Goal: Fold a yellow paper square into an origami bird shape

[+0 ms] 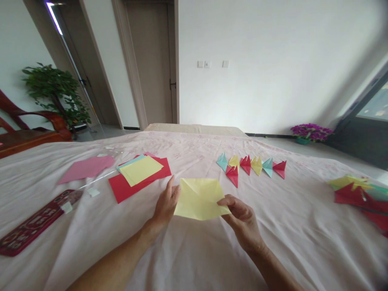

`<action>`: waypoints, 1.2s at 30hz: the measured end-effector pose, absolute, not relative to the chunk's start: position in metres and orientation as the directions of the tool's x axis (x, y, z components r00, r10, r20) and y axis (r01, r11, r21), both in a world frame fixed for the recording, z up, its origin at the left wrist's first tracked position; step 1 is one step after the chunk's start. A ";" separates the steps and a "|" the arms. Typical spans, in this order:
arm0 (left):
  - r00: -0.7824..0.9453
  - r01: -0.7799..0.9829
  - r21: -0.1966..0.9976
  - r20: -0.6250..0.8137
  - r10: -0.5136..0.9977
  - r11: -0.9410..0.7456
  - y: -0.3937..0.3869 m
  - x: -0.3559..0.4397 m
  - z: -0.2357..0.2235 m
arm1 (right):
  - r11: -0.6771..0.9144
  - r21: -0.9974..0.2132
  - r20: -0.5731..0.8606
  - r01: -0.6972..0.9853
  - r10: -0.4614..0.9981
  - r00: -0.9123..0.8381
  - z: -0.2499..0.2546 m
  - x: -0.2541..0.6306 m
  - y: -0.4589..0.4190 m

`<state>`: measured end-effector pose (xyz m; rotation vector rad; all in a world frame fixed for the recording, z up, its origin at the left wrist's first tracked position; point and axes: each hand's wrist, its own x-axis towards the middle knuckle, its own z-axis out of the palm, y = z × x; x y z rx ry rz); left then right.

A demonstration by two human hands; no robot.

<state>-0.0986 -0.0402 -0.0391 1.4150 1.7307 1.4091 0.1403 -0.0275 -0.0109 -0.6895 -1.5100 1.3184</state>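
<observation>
Yellow paper sheet (200, 196) is located at the centre of the work area, between the left hand (166, 200) and the right hand (241, 216), above the pale pink cloth (194, 262). Faint crease lines cross its surface.

Right hand: thumb and fingers pinch the sheet at its right edge, near the front corner. Left hand: positioned at the left edge of the sheet, fingers against the paper; whether they pinch it or only steady it cannot be told.

Left of the left hand, a flat stack lies on the cloth: red paper (119, 194) at the bottom, light blue paper (135, 160) above it, and loose yellow sheets (142, 169) on top. Further left are pink paper (86, 169) and a dark red oblong item (33, 226) with raised markings. A small white piece (93, 192) lies between that item and the stack.

Beyond the right hand, six folded pieces (245, 165) form a row. Colours from left to right: light blue, yellow, red, yellow, light blue, red. One red folded piece (232, 175) lies just in front of the row, near its left end. More folded paper (353, 194), in red, yellow and green, lies at the far right.
</observation>
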 end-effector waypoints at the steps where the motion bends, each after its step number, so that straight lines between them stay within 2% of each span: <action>1: -0.331 0.361 0.929 0.210 0.920 -0.082 -0.040 -0.098 -0.040 | 0.275 -0.950 0.312 -0.149 0.875 -0.371 -0.012 0.140 -0.028; 5: -0.323 0.104 0.981 0.188 0.928 -0.162 -0.036 -0.098 -0.041 | 0.396 -0.918 0.355 0.026 0.848 -0.393 -0.012 0.141 -0.027; 7: -0.352 0.050 0.983 0.182 0.918 -0.176 -0.034 -0.098 -0.040 | 0.481 -0.874 0.420 0.072 0.821 -0.387 -0.010 0.141 -0.026; 11: -0.367 0.007 0.983 0.172 0.914 -0.183 -0.033 -0.097 -0.036 | 0.632 -0.769 0.566 0.099 0.745 -0.353 -0.010 0.140 -0.024; 18: -0.277 -0.200 0.964 0.118 0.954 -0.177 -0.039 -0.088 -0.027 | 0.694 -0.711 0.619 0.116 0.695 -0.365 -0.018 0.136 -0.023; 23: -0.231 -0.257 0.952 0.105 0.967 -0.165 -0.043 -0.085 -0.020 | 0.736 -0.654 0.623 0.175 0.655 -0.426 -0.013 0.138 -0.027; 31: -0.141 -0.355 0.918 0.133 0.981 -0.176 -0.053 -0.077 -0.010 | 0.847 -0.446 0.684 0.288 0.531 -0.500 -0.009 0.141 -0.029; 36: -0.084 -0.328 0.932 0.134 0.987 -0.155 -0.057 -0.071 -0.010 | 0.861 -0.359 0.708 0.360 0.502 -0.496 -0.008 0.141 -0.029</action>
